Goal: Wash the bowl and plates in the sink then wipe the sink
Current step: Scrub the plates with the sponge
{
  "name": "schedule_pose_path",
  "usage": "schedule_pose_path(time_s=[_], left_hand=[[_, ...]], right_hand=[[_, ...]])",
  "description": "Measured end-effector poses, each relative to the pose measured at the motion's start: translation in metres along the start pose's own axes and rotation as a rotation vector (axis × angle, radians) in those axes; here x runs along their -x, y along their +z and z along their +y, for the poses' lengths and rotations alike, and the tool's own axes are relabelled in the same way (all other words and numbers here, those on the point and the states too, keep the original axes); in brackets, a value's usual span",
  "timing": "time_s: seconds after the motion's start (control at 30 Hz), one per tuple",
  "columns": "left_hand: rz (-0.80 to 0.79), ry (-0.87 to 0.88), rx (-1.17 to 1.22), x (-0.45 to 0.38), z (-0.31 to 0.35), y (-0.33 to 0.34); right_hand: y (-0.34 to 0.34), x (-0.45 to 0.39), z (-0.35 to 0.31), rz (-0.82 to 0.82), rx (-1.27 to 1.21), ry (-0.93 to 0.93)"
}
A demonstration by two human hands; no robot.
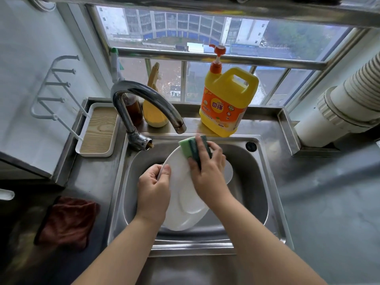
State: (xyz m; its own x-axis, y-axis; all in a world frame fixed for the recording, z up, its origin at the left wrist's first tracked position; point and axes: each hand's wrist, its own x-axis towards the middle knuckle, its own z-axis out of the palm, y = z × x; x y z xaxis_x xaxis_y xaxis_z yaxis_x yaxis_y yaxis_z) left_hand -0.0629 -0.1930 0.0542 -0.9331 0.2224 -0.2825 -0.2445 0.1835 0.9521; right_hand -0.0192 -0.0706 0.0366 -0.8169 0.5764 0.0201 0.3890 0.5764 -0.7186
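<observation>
Seen from above, a person's two bare arms reach into a stainless steel sink [259, 182]. The left hand [154, 188] grips the left rim of a white plate [185, 202], its fingers [165, 170] curled around the edge, holding the plate tilted over the basin. A second white dish [229, 173] shows just behind it, mostly hidden by the right hand. The right hand [207, 171] holds a green sponge [192, 148] with a dark scouring side, fingers wrapped over it, and presses it against the upper part of the plate. A curved metal faucet [144, 103] arches over the back left of the sink, its spout just above the sponge. On the ledge behind the sink stand a large yellow detergent bottle [228, 99] with an orange pump, a smaller yellow spray bottle [154, 103], and a brown bottle [133, 110] partly behind the faucet. To the left, a white tray [98, 130] with a wood-grain base sits on the steel desk [86, 182], and a dark red cloth [67, 221] lies nearer the person. A barred window [205, 38] faces buildings outside.
</observation>
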Motion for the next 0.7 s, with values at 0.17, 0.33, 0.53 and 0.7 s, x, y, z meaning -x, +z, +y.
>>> schedule_pose_path(time_s=[0.17,0.33,0.53,0.7], left_hand=[[-0.016,0.023,-0.014,0.004,0.003,-0.003],[0.024,0.056,-0.047,-0.004,0.000,-0.003],[0.029,0.021,0.010,-0.011,0.002,-0.004],[0.006,0.030,-0.001,-0.012,0.000,-0.006]], right_hand=[[-0.014,-0.024,0.029,-0.045,-0.055,0.345],[0.003,0.005,-0.004,-0.010,-0.049,0.096],[-0.005,-0.010,0.014,-0.050,0.009,0.090],[-0.013,-0.018,0.032,-0.043,-0.010,0.352]])
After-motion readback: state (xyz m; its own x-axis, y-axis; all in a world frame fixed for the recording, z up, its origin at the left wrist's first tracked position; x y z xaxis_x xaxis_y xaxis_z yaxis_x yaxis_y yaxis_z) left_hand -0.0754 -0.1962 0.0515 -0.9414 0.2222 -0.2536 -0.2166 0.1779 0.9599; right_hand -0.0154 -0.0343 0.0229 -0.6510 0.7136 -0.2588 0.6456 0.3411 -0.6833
